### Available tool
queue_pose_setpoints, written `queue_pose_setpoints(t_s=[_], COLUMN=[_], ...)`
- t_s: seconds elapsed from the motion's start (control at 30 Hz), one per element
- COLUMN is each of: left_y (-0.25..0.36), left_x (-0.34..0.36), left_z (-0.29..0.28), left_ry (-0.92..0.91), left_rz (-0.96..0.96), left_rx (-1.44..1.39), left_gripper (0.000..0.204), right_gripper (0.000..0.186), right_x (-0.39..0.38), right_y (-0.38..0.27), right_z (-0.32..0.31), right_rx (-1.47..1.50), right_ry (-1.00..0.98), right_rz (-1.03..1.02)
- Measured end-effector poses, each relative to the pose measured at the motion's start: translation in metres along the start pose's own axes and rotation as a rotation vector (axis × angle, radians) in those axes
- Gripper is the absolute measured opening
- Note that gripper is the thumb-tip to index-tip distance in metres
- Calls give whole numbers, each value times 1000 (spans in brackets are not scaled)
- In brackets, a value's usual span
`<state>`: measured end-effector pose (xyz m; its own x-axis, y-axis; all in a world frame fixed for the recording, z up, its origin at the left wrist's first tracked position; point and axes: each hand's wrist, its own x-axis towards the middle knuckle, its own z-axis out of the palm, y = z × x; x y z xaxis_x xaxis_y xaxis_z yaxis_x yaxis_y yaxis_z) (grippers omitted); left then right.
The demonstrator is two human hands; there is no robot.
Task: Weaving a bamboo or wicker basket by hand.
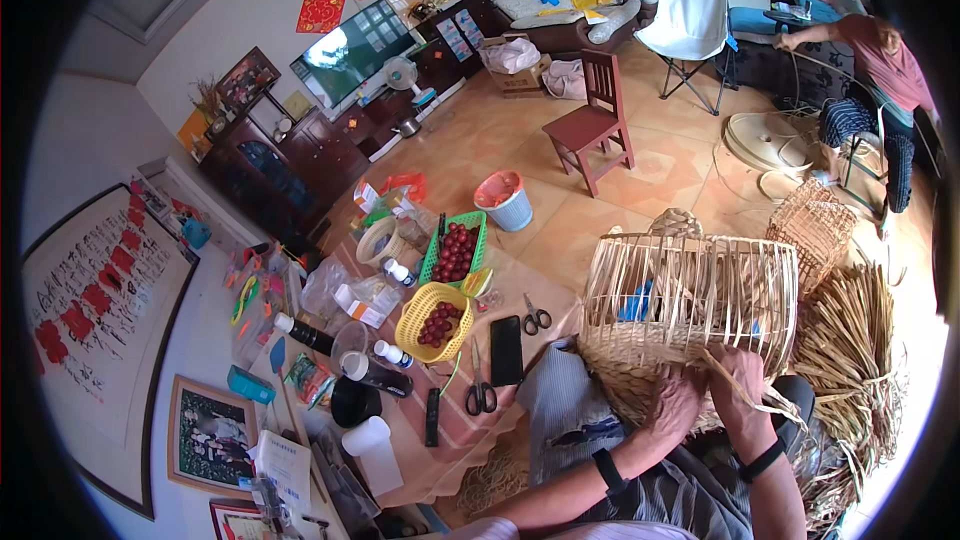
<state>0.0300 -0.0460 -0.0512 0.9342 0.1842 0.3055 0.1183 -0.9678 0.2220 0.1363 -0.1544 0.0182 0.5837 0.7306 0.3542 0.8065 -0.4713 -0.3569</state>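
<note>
- so your basket (700, 292) is sitting over your lap, woven part nearest you, bare slats on the far side.
- your right hand (740, 395) is curled in narrow around a pale strip (776, 409), with the loose tail sticking out to the right of it.
- your left hand (677, 402) is bunched up just beside it, against the weave. can't tell if the fingertips are pinching anything, they're hidden.
- looks like you're working that strip into the wall, so i'd let the left brace the wall while the right does the pulling.
- snug, not hard: yank it and those thin slats will probably lean or crack.
- lay the strip flat, a twist there likely leaves a lump.
- watch the tail, it could snag on the straw (850, 360) to your right.
- scissors (481, 397) are on the table (450, 462) to your left, handy if an end needs trimming.
</note>
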Motion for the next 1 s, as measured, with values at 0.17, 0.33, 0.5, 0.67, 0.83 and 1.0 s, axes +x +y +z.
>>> queue_pose_setpoints(t_s=[0.17, 0.33, 0.5, 0.67, 0.83, 1.0], left_y=[-5, -16, -16, -18, -18, -12], left_x=[0, 1, 4, 7, 11, 15], left_z=[-9, -24, -47, -66, -56, -46], left_ry=[-115, 33, -96, -199, -61, -37], left_rz=[-67, 89, 117, 91, 54, -58], left_rx=[-140, -285, -321, -439, -521, -528], left_gripper=[45, 50, 54, 51, 34, 16], right_gripper=[15, 26, 29, 28, 25, 28], right_x=[9, -10, -31, -36, -71, -93], right_y=[9, 6, 9, 43, 55, 36], right_z=[15, -1, -2, 19, 29, 16], right_rx=[29, 337, 952, 1167, 1393, 1653], right_ry=[-40, 116, 150, 309, 273, 244], right_rz=[-6, -16, 378, 456, 656, 747])
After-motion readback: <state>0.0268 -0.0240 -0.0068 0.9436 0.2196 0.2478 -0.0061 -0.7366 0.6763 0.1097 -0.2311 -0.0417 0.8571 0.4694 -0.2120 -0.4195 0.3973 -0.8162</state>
